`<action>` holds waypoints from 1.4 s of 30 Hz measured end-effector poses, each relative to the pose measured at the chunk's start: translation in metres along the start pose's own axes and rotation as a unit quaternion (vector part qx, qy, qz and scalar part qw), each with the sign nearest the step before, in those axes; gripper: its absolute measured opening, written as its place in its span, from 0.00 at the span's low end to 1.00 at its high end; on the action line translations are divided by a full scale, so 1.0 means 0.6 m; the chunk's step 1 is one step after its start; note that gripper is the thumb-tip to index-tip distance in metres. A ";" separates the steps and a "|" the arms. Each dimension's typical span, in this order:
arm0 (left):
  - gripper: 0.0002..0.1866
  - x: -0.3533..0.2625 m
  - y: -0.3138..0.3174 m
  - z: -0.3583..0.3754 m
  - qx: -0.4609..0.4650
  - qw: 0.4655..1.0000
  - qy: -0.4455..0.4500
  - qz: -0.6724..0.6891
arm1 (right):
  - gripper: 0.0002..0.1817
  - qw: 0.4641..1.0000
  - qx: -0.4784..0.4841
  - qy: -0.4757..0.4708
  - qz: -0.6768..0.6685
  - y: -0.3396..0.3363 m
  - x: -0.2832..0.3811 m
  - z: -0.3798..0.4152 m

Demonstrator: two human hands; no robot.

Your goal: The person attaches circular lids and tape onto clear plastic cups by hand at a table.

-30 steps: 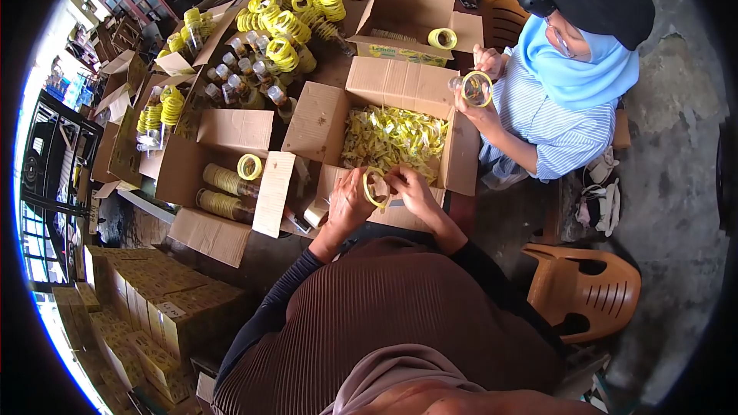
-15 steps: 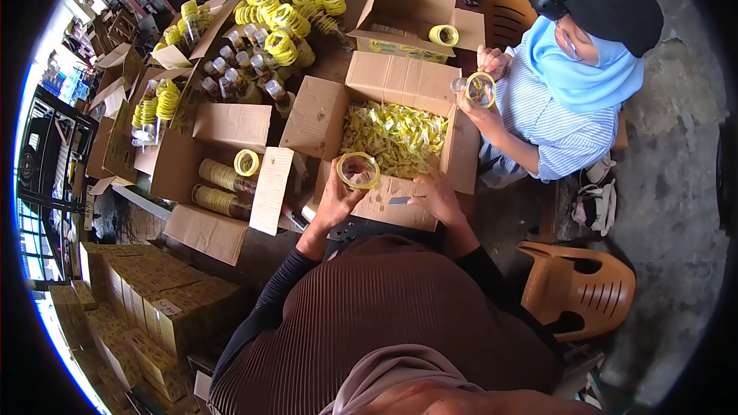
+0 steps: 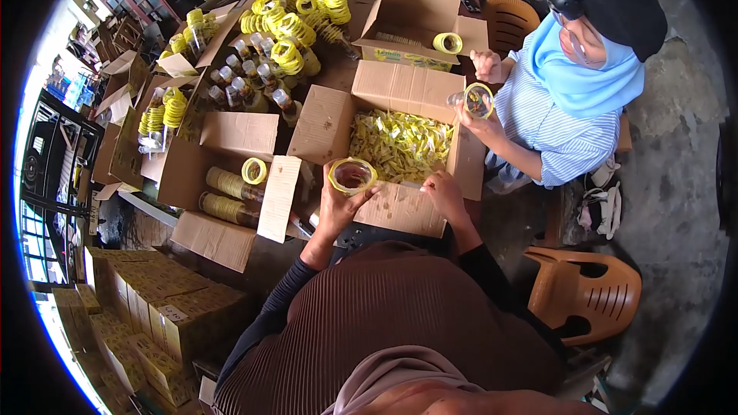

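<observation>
My left hand (image 3: 340,204) is wrapped round a clear plastic cup (image 3: 353,174) with a yellow rim, its mouth facing me. Dark reddish-brown shows through the cup. To its right, my right hand (image 3: 446,195) is closed, fingertips pinched over the near flap of an open carton (image 3: 400,209). A thin greyish sliver shows by those fingertips, too small to name. Many small yellow-and-clear packets (image 3: 401,144) fill the carton just beyond both hands.
A co-worker (image 3: 573,107) on the right holds a similar cup (image 3: 478,100). Left stands an open carton (image 3: 227,132) with stacked cups (image 3: 234,183). Several small bottles (image 3: 250,69) and yellow-rimmed stacks (image 3: 296,27) cover the far table. An orange chair (image 3: 588,296) stands right.
The flat grey piece that stuck out from my right hand now barely shows. That hand's fingers have drawn together. The view has shifted slightly, and the co-worker's upper hand has moved off the cup.
</observation>
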State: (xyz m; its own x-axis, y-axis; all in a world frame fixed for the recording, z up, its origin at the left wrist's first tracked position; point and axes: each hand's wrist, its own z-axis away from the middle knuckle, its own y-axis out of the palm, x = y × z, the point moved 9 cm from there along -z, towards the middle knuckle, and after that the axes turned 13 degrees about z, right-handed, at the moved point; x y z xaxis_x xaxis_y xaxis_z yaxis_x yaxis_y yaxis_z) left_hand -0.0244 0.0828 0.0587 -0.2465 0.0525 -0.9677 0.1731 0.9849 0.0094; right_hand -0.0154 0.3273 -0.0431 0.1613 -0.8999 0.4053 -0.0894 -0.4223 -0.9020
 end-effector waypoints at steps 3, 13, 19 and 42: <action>0.44 -0.012 -0.009 0.001 -0.035 0.998 0.018 0.046 | 0.07 0.993 -0.042 0.080 -0.075 -0.023 0.004 -0.006; 0.24 -0.042 0.000 0.012 -0.080 0.984 0.090 -0.135 | 0.10 0.951 -0.230 -0.058 -0.197 -0.178 0.197 0.005; 0.17 -0.037 0.012 0.024 -0.051 0.978 0.091 -0.178 | 0.12 0.965 -0.218 -0.098 -0.110 -0.175 0.218 0.018; 0.11 -0.050 0.082 0.044 0.007 0.964 0.136 -0.227 | 0.09 0.969 -0.223 -0.029 -0.103 -0.138 0.145 0.012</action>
State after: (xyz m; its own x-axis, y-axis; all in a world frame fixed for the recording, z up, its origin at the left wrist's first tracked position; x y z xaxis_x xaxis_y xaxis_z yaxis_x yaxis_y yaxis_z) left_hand 0.0165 0.1251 0.0817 -0.5411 -0.3404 -0.7690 0.0010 0.9141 -0.4054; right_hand 0.0129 0.2845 0.0656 0.2741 -0.7892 0.5496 -0.4636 -0.6091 -0.6435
